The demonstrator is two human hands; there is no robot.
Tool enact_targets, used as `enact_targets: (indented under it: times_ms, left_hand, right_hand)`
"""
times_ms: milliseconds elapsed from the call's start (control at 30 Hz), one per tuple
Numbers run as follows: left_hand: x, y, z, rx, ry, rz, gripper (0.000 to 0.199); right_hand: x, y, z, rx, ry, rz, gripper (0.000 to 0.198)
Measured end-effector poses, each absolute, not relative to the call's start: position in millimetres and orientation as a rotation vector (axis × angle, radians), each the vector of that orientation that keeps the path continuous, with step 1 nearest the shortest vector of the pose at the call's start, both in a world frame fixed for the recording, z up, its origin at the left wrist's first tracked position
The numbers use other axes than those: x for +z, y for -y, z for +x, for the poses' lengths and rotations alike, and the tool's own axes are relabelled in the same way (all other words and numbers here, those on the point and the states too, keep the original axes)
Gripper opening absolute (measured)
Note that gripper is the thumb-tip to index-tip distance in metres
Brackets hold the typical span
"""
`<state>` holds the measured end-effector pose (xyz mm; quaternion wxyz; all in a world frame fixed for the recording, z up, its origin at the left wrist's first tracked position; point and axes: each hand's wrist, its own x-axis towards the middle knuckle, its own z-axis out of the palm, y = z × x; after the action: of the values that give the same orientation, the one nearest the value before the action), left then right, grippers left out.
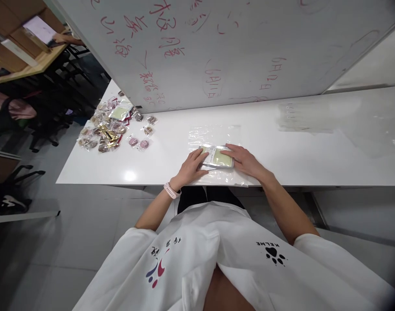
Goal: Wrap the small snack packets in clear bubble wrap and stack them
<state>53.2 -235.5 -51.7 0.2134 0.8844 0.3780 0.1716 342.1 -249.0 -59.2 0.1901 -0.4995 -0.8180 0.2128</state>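
Packet (223, 159), green and silver with a white label, flat on clear bag (213, 134) at near edge of white table (171, 151), between both hands. Left hand (190, 167), pale pink band (171, 191) on wrist, at packet's left end: fingertips on top, thumb just beside near edge. Right hand (245, 161) over right end, fingers reaching across top, thumb hidden. Firm grip or light press, either hand: cannot tell. Single packet or stack: cannot tell. Leftward on table, heap of wrapped rounds (93, 144), second green packet (120, 113) on top. Near heap, pink rounds (139, 143) in clear wrap. Rightward, well apart from hands: flat clear sleeves (305, 119). Beyond: whiteboard (249, 43), red handwriting.
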Motion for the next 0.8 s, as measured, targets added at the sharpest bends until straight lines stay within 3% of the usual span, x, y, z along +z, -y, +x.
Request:
enact_targets:
  times_ms: [300,467,800]
  left_hand:
    - [-46.8,272.5,55.0,0.828,-1.005,2.744,0.030]
    - [-50.9,290.4,57.1,0.656,-0.810,2.907,0.019]
    - [-54.9,298.0,80.7,0.661,-0.834,3.008,0.014]
  right_hand:
    - [-42.1,258.3,354.3,0.733,2.138,-1.321,0.048]
    - [-49.3,252.8,328.5,0.602,2.357,-1.425,0.080]
    - [-48.7,226.5,334.1,0.772,2.558,-1.222,0.066]
